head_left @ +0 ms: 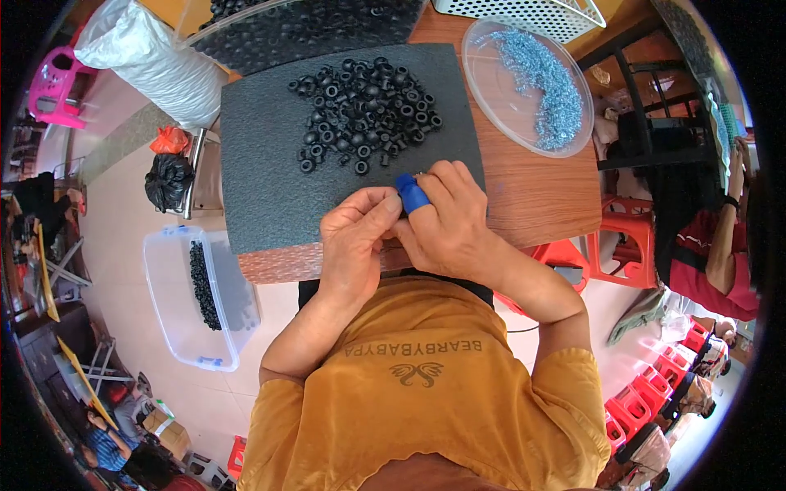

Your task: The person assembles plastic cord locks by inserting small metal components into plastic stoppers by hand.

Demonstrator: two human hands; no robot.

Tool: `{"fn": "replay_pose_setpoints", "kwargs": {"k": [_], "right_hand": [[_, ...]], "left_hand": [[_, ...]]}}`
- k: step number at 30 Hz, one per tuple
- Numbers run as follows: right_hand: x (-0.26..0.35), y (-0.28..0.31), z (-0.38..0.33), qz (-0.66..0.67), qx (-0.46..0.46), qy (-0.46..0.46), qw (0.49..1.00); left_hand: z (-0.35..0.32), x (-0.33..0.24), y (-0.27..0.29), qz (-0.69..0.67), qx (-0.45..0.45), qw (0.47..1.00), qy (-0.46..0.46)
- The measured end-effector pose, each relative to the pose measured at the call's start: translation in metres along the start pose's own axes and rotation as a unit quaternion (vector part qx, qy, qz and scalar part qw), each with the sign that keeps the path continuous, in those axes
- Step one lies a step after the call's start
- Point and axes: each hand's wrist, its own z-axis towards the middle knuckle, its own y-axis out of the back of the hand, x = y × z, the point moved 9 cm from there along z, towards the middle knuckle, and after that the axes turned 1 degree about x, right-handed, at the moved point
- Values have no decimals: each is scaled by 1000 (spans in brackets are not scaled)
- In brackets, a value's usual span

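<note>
Together, left hand [354, 237], right hand [446, 221], fingertips pinched

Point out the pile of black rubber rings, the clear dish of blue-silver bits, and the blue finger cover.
pile of black rubber rings [364, 110], head view, middle of the heap.
clear dish [491, 98], head view, bare floor.
blue finger cover [412, 195], head view, its middle.

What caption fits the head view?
Both hands, left hand and right hand, pinch together beside black rubber grommets on a dark mat.
</note>
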Motion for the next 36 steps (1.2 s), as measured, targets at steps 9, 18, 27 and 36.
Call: {"fn": "replay_pose_setpoints", "kwargs": {"k": [9,18,27,36], "right_hand": [[-6,2,-6,10,-56,23,998],[2,-1,-9,38,-38,98,994],[3,-6,-15,32,11,129,991],[-54,54,29,-57,-67,-10,996]], "left_hand": [[-5,0,-1,108,34,993,16],[-7,-6,-9,243,27,966,-84],[-4,-3,-12,293,43,952,-81],[0,-51,20,375,-38,909,-178]]}}
